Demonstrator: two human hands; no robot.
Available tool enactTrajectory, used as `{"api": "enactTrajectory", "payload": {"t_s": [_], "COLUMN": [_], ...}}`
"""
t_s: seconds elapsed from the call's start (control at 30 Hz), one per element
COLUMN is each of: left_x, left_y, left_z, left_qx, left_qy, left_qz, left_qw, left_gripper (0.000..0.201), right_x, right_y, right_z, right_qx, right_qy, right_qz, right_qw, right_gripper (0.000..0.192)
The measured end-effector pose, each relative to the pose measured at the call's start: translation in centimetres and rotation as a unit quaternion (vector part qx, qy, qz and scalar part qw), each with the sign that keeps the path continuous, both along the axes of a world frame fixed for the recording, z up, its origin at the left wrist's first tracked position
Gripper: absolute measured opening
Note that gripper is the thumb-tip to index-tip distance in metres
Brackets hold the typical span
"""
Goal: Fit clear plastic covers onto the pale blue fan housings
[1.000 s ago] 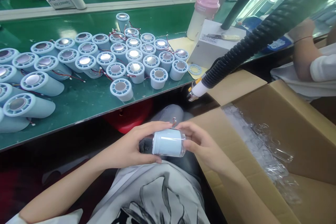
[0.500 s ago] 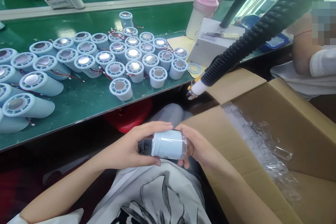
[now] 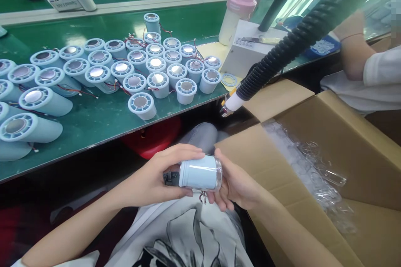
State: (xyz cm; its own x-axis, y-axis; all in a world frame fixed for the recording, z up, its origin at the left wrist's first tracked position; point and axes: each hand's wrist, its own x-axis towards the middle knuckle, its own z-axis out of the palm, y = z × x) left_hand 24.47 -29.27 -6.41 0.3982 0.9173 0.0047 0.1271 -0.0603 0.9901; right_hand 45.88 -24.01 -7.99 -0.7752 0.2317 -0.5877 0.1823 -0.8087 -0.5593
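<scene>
Head view: left fingers (image 3: 183,152) grip the blue cylinder (image 3: 198,174); whether right fingers (image 3: 223,201) do is unclear.

- Illumination: bright, diffuse light over the counter (image 3: 90,127); deep shadow beneath its front edge.
- Glare: white reflections on several metal discs (image 3: 33,96); bright streaks along the held blue cylinder (image 3: 198,173).
- Upper right: hazy and washed out; the near end of the corrugated hose (image 3: 275,58) is blurred.
- Low contrast: clear plastic pieces (image 3: 327,196) register mainly as glints, outlines merging.
- Distortion: wide-angle stretching toward the left edge.
- Pixelation: a blocky patch (image 3: 396,16) masks detail at the right edge.
</scene>
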Motion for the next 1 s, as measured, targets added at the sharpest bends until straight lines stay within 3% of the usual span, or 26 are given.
{"api": "enactTrajectory", "payload": {"t_s": [0.07, 0.13, 0.23, 0.27, 0.3, 0.33, 0.37, 0.47, 0.53, 0.67, 0.87, 0.93, 1.0], "left_x": [0.2, 0.4, 0.4, 0.3, 0.2, 0.1, -0.1, -0.3, -0.4, -0.5, -1.0, -0.8, -0.4], "left_y": [-0.1, -0.1, -0.1, -0.1, 0.0, 0.0, 0.1, 0.4, 0.4, 0.3, 0.9, 0.8, 0.4], "left_z": [0.5, 0.9, 1.0, 1.0, 0.8, 0.7, 0.6, 0.4, 0.2, -0.1, -0.3, -0.5, -0.9], "left_qx": [-0.066, -0.131, -0.182, -0.192, -0.198, -0.200, -0.195, -0.139, -0.116, -0.121, -0.003, -0.039, -0.124], "left_qy": [-0.024, -0.055, -0.084, -0.089, -0.092, -0.090, -0.084, -0.058, -0.055, -0.059, 0.048, 0.017, -0.052], "left_qz": [0.020, 0.034, 0.036, 0.034, 0.030, 0.025, 0.018, -0.005, -0.016, -0.029, -0.054, -0.050, -0.050], "left_qw": [0.997, 0.989, 0.979, 0.977, 0.975, 0.975, 0.977, 0.989, 0.992, 0.991, 0.997, 0.998, 0.990], "left_gripper": [0.063, 0.060, 0.058, 0.059, 0.061, 0.064, 0.068, 0.076, 0.073, 0.069, 0.078, 0.078, 0.076], "right_x": [0.3, 0.7, 1.5, 1.7, 1.9, 2.1, 2.1, 2.1, 1.9, 1.7, 1.9, 1.9, 1.6], "right_y": [-0.2, -0.4, -0.2, -0.1, 0.0, 0.0, 0.1, 0.1, 0.0, -0.1, -0.3, -0.3, -0.5], "right_z": [-0.2, -0.3, -0.2, -0.1, 0.0, 0.1, 0.2, 0.2, 0.1, 0.2, 0.9, 0.7, 0.4], "right_qx": [0.111, 0.309, 0.621, 0.679, 0.708, 0.709, 0.682, 0.496, 0.398, 0.347, 0.237, 0.228, 0.216], "right_qy": [0.006, 0.010, 0.039, 0.050, 0.056, 0.058, 0.055, 0.062, 0.074, 0.039, 0.017, 0.017, 0.016], "right_qz": [-0.059, -0.128, -0.112, -0.088, -0.070, -0.063, -0.069, -0.111, -0.138, -0.153, -0.131, -0.131, -0.127], "right_qw": [0.992, 0.942, 0.775, 0.727, 0.700, 0.700, 0.726, 0.859, 0.904, 0.924, 0.963, 0.965, 0.968], "right_gripper": [0.079, 0.073, 0.067, 0.062, 0.059, 0.057, 0.055, 0.050, 0.045, 0.046, 0.051, 0.053, 0.054]}}
